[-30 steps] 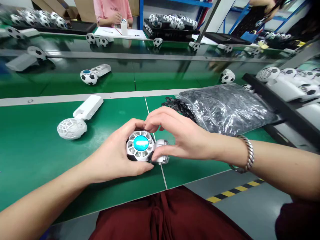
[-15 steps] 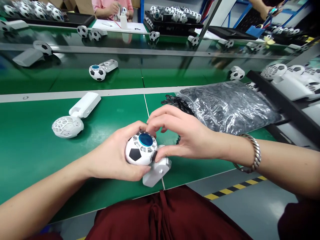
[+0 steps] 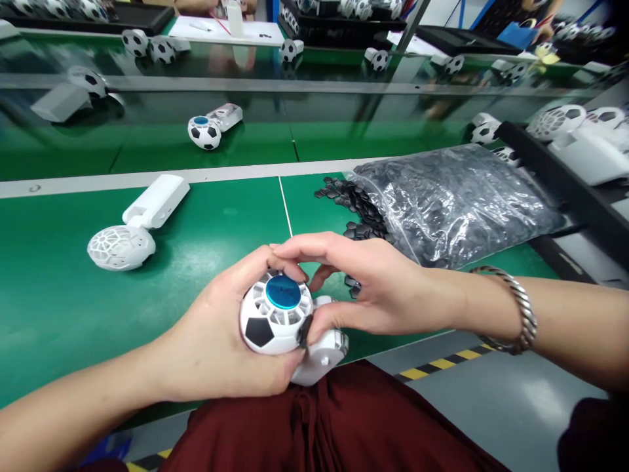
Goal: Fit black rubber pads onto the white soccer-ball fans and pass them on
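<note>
Lying nearby: black pieces point(image 3: 354, 204), bag point(image 3: 457, 203), white fan point(image 3: 135, 226).

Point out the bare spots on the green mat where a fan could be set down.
Bare mat lies between the white fan and the seam; more left of the left hand. Crowded by the bag and loose black pieces.

- We see a factory assembly line: long green conveyor belt point(image 3: 147, 144) carrying identical football-shaped fans point(image 3: 205, 131)
- Black trays point(image 3: 565, 177) of unfinished white units, clear bag of black parts point(image 3: 457, 203)
- Yellow-black floor marking point(image 3: 442, 364)
</note>
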The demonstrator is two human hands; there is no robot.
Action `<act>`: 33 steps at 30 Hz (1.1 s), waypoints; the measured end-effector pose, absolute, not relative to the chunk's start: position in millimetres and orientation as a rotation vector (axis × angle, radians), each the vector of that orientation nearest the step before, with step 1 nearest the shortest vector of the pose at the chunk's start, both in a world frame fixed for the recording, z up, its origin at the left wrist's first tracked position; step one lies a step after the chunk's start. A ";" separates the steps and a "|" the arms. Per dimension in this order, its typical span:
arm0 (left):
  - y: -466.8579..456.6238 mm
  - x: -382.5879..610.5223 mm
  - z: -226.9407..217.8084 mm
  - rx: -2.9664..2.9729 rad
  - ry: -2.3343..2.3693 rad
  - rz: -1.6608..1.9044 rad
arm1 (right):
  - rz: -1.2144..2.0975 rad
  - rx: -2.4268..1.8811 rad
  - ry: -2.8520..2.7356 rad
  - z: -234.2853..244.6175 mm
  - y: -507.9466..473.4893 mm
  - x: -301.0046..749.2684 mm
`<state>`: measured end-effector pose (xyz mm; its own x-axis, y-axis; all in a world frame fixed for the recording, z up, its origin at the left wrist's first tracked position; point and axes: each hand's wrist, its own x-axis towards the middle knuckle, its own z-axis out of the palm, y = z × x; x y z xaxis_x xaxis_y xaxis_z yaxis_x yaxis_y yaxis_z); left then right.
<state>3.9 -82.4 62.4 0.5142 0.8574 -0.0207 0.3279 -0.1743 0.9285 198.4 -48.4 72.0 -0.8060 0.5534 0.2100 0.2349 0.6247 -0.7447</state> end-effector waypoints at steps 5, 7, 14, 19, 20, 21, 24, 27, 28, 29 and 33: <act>-79.0 5.6 62.4 1.714 1.064 0.608 | 1.089 -0.660 -2.397 70.4 -47.9 196.9; -75.3 5.5 61.2 1.695 1.081 0.587 | 1.098 -0.660 -2.354 66.7 -45.9 196.0; -63.3 -0.6 59.7 1.674 1.068 0.617 | 0.781 -0.633 -2.241 59.5 -40.4 194.0; -62.3 -2.3 60.8 1.648 1.065 0.585 | 0.845 -0.560 -2.299 62.1 -40.5 192.5; -62.5 -2.1 60.6 1.645 1.064 0.581 | 0.877 -0.549 -2.294 62.5 -40.5 192.2; -62.9 -2.0 60.1 1.639 1.066 0.579 | 0.911 -0.552 -2.283 62.8 -40.3 191.9; -64.6 -1.3 58.4 1.602 1.084 0.588 | 0.999 -0.630 -2.237 62.2 -40.4 191.1; -69.3 -0.2 57.6 1.570 1.101 0.606 | 1.123 -0.712 -2.169 59.3 -42.2 191.5; -71.9 0.4 57.8 1.568 1.096 0.613 | 1.181 -0.731 -2.139 58.2 -43.5 191.9; -75.0 1.0 58.2 1.573 1.086 0.616 | 1.234 -0.746 -2.111 57.4 -45.0 192.3; -90.8 4.4 60.9 1.659 1.069 0.684 | 1.314 -0.775 -2.127 59.9 -53.3 195.3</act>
